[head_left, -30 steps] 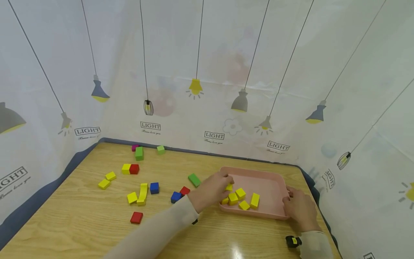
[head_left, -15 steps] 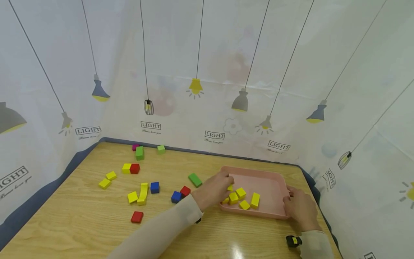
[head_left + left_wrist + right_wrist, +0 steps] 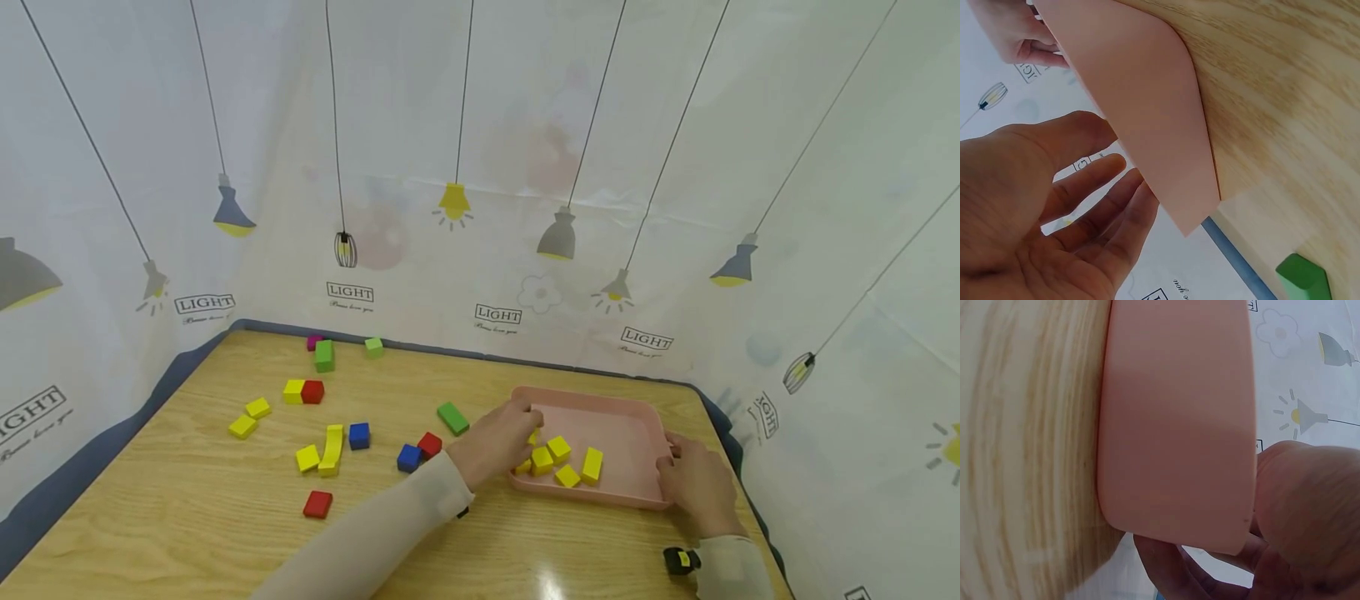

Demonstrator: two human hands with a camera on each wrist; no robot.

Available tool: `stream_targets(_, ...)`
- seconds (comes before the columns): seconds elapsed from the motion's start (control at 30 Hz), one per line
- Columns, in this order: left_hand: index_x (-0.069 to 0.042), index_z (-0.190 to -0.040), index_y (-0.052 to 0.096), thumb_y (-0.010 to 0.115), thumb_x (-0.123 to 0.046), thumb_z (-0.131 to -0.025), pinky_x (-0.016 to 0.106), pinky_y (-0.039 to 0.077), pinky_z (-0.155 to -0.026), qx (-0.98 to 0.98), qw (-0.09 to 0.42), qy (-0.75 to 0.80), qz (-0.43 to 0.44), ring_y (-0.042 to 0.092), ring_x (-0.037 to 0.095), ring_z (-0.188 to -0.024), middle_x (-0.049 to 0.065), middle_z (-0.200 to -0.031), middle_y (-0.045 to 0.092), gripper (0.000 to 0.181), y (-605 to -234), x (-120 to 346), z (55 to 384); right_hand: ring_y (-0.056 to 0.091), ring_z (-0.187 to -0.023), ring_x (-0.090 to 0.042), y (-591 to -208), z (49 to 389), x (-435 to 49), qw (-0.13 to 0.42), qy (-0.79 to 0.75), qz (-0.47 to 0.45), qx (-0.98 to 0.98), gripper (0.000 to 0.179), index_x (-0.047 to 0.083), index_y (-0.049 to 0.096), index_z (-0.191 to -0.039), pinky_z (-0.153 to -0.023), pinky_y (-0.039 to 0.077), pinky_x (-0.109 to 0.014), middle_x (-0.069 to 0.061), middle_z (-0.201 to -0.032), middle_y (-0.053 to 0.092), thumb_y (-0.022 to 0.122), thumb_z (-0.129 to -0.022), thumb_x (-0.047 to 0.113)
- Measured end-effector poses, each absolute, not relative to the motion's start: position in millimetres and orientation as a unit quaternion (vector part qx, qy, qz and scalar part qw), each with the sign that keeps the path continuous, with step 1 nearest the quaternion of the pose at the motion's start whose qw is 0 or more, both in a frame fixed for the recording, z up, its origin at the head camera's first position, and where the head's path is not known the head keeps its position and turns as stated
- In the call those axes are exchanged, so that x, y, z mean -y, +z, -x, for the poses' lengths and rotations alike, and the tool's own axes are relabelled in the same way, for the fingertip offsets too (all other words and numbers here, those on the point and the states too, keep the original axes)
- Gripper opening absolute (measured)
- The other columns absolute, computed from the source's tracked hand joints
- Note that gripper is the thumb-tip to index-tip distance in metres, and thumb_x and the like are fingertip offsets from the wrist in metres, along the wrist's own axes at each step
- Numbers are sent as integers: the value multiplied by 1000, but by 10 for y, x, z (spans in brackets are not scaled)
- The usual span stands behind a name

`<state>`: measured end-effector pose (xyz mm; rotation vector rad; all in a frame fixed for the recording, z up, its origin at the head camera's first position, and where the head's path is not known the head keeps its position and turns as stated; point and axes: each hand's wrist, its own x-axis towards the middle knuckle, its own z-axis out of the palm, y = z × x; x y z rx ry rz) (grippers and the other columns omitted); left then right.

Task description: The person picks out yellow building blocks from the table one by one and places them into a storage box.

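Wood-grain worktop (image 3: 187, 533) carries a pink tray (image 3: 626, 442); my right grip (image 3: 699, 482) holds its right end; my left grip (image 3: 491, 440) reaches over the left rim, what it holds I cannot tell; yellow blocks (image 3: 558, 448) lie inside; lettering (image 3: 498, 314) behind reads "LIGHT".

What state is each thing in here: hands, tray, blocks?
Pink tray: on the table, open side up, partly filled.
Left hand: over the tray's left rim, fingertips hidden.
Right hand: grips the tray's right end.
Yellow blocks inside: at mixed angles, some partly covered.
Other blocks: scattered on the table, some apparently touching.
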<state>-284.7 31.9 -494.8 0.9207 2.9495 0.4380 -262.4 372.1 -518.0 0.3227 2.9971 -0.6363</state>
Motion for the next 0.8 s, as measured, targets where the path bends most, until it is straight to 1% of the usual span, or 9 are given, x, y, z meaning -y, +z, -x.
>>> stream_targets(0.17, -11, -144, 79, 86, -22, -109, 15, 64, -93, -944, 1, 140, -300, 67, 9, -102, 5, -136, 74, 37, -4937, -309, 2827, 65, -80, -26, -5175, 2621, -3713, 29, -206, -105, -973, 62, -2, 55, -169, -62, 43, -34, -35, -155, 69, 60, -110, 18)
stream_targets(0.27, -11, -144, 79, 86, -21, -109, 15, 64, -94, -944, 5, 149, -295, 66, 10, -103, 5, -140, 72, 38, -4917, -298, 2810, 65, -79, -26, -5169, 2621, -3703, 29, -208, -107, -972, 62, -2, 54, -169, -62, 43, -34, -35, -156, 68, 60, -110, 17)
stream_targets(0.4, -14, -146, 78, 86, -22, -109, 20, 66, -98, -946, 21, 165, -279, 66, 14, -111, 5, -148, 68, 39, -4892, -250, 2783, 66, -80, -25, -5175, 2620, -3702, 29, -211, -110, -971, 62, -2, 55, -169, -61, 43, -35, -35, -156, 68, 60, -110, 17)
stream_targets(0.5, -16, -147, 77, 87, -25, -108, 26, 68, -104, -948, 24, 172, -268, 69, 18, -120, 4, -153, 68, 41, -4887, -168, 2775, 66, -80, -25, -5189, 2620, -3711, 27, -212, -106, -971, 61, -3, 55, -168, -61, 43, -35, -36, -155, 69, 61, -110, 17)
stream_targets(0.6, -16, -147, 77, 88, -29, -107, 33, 69, -106, -950, 6, 172, -261, 71, 21, -123, 5, -151, 71, 43, -4885, -43, 2773, 65, -79, -25, -5198, 2621, -3718, 27, -212, -104, -971, 61, -3, 55, -168, -61, 43, -34, -36, -155, 69, 61, -110, 18)
stream_targets(0.73, -17, -148, 78, 88, -35, -106, 37, 71, -100, -952, -36, 164, -256, 73, 23, -119, 8, -142, 74, 47, -4868, 186, 2759, 64, -78, -25, -5196, 2622, -3716, 28, -210, -105, -972, 62, -3, 55, -169, -61, 42, -35, -35, -156, 68, 60, -111, 18)
stream_targets(0.8, -17, -150, 77, 88, -39, -105, 41, 71, -98, -952, -52, 165, -251, 74, 26, -119, 10, -143, 74, 51, -4850, 324, 2744, 64, -78, -25, -5191, 2623, -3711, 28, -208, -105, -972, 61, -3, 55, -169, -62, 42, -35, -35, -156, 68, 60, -111, 18)
